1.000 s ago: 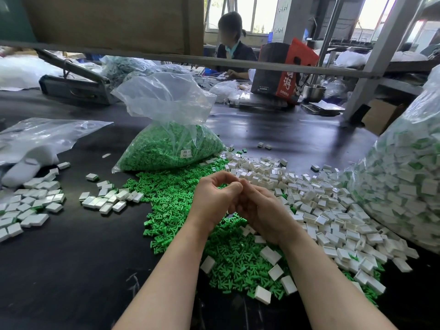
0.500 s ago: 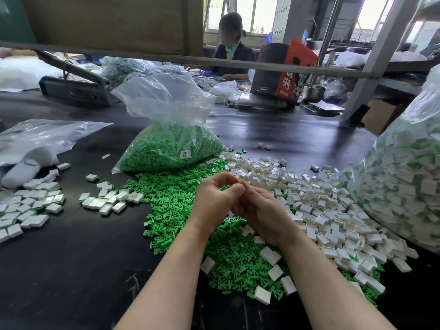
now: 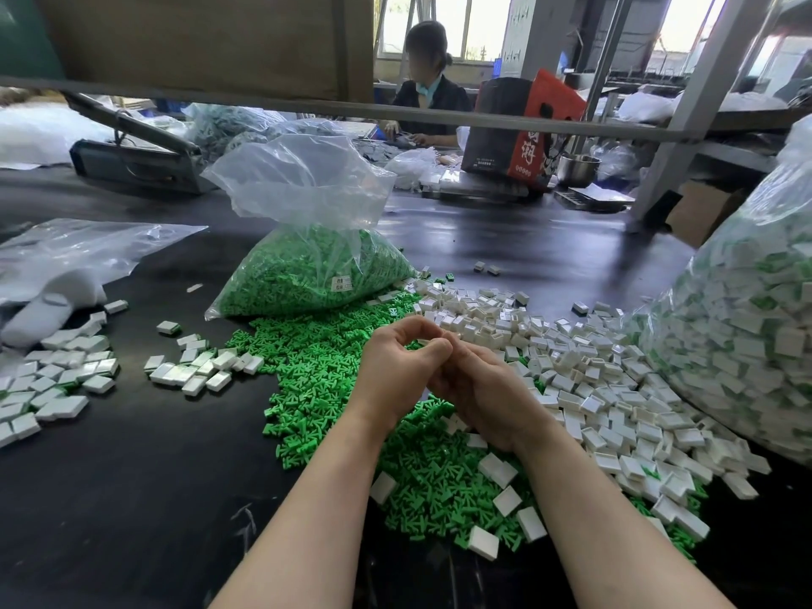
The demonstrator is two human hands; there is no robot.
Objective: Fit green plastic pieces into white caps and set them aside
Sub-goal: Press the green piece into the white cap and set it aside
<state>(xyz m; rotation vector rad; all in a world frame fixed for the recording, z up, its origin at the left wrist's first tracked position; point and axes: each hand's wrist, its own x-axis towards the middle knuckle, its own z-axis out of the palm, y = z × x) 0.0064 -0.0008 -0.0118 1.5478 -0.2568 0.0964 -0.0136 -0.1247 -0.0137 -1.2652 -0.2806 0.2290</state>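
Green pieces [image 3: 439, 481] lie in a loose heap right under the forearms, with a few white caps [image 3: 496, 470] scattered on top, so both parts sit within easy reach. Above the heap the left hand [image 3: 395, 371] and right hand [image 3: 479, 389] meet, fingers curled in toward each other as if pressing a piece into a cap; whatever they hold is hidden between them, so I cannot tell what it is or whether either hand grips it. To the right spreads the main pile of caps [image 3: 593, 380], likely still empty. Off to the left, well apart from the raw stock, lie small groups of finished caps [image 3: 197, 371], probably kept separate to avoid mixing. Further back a clear bag [image 3: 316, 265] holds more green pieces, spilling toward the heap, and at the right edge bulges a big bag [image 3: 747, 336] of caps showing green. Beyond, another person sits working.
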